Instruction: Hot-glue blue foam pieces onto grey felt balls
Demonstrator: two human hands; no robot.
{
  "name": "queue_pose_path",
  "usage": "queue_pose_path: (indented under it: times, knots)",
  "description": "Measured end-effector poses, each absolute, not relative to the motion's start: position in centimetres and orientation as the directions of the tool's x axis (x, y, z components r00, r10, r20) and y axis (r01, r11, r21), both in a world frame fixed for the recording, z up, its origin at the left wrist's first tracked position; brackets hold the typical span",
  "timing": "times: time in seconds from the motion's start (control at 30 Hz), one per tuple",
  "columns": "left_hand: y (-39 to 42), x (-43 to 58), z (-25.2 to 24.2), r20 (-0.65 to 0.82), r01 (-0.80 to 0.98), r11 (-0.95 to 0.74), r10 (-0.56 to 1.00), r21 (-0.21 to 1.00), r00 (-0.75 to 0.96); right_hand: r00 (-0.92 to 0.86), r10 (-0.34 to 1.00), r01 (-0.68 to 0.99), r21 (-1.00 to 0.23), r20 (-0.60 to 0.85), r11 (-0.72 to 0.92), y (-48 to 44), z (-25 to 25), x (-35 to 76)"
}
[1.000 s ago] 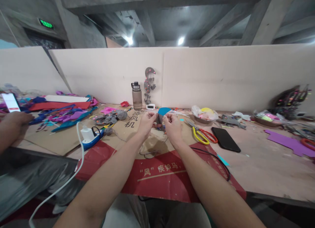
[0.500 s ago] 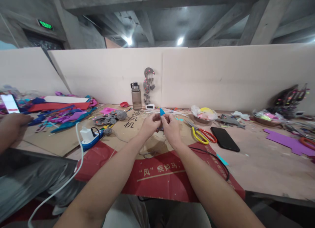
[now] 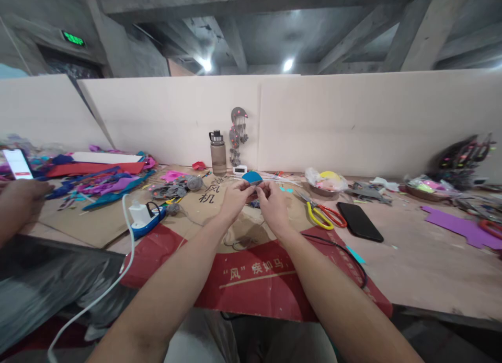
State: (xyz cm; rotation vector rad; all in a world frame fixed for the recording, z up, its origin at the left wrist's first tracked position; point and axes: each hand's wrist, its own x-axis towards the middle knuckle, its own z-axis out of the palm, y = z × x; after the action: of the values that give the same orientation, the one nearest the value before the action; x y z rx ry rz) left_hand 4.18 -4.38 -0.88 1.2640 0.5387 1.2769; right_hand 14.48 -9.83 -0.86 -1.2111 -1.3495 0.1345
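A small blue piece with a rounded top edge, looking like felt (image 3: 252,177), stands up between my two hands above the cardboard. My left hand (image 3: 238,198) pinches its lower left side. My right hand (image 3: 271,200) is closed at its lower right, thumb and fingertips together. Beneath the fingers lies something small and dark (image 3: 254,203), mostly hidden. A thin grey thread (image 3: 240,244) curls on the cardboard sheet (image 3: 196,208) below my hands.
Scissors with yellow and red handles (image 3: 322,215) and a black phone (image 3: 360,222) lie to the right. A water bottle (image 3: 218,152) stands behind. At left are a blue power strip (image 3: 147,226), coloured felt scraps (image 3: 117,185) and another person's hand (image 3: 23,203).
The blue piece has turned from a narrow edge-on point to a wider rounded face between my fingers. My hands stay in nearly the same place.
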Motion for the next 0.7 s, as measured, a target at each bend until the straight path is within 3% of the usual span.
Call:
queue_pose_path:
  times: [0.27, 0.7]
  knots:
    - [-4.55, 4.0, -0.43, 0.355, -0.404, -0.182, 0.841, 0.896, 0.408, 0.367, 0.694, 0.489, -0.763, 0.62, 0.422, -9.58, -0.72, 14.97]
    - [-4.79, 3.84, -0.31, 0.401, -0.334, -0.277, 0.826, 0.901, 0.396, 0.391, 0.713, 0.433, -0.8, 0.582, 0.416, -9.25, -0.84, 15.3]
